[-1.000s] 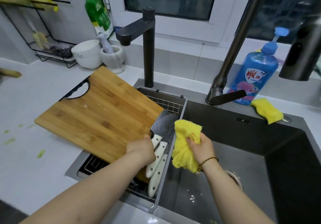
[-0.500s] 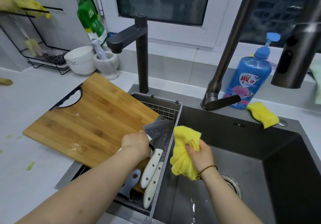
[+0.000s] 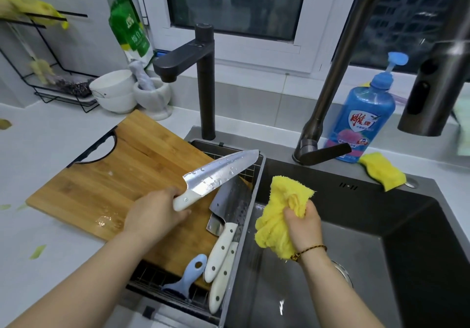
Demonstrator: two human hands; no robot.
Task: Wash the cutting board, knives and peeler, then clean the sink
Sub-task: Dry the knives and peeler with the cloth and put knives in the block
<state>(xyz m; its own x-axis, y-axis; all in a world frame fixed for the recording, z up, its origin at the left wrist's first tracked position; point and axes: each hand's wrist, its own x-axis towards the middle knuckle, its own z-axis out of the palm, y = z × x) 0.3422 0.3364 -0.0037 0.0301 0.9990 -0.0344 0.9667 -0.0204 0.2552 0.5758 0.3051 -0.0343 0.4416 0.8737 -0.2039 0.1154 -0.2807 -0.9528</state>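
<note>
My left hand [image 3: 155, 213] grips the white handle of a wet chef's knife [image 3: 221, 173], lifted above the wooden cutting board [image 3: 122, 180] with its blade pointing right and away. The board lies tilted across the drain rack [image 3: 162, 284] and the counter. Two more white-handled knives [image 3: 223, 246] lie in the rack beside the board, next to a blue peeler [image 3: 188, 274]. Over the dark sink [image 3: 368, 226], my right hand [image 3: 302, 223] grips a bunched yellow cloth [image 3: 279, 213].
A black tap [image 3: 203, 73] stands behind the rack, and a tall pull-down tap [image 3: 338, 73] behind the sink. A blue soap bottle [image 3: 363, 119] and a yellow sponge [image 3: 382, 171] sit on the sink's back edge. White bowls [image 3: 112, 93] and a mortar [image 3: 152, 98] stand at the back left.
My left hand took one knife by its handle from the rack and raised it above the board. The right hand with the cloth stayed over the sink.
</note>
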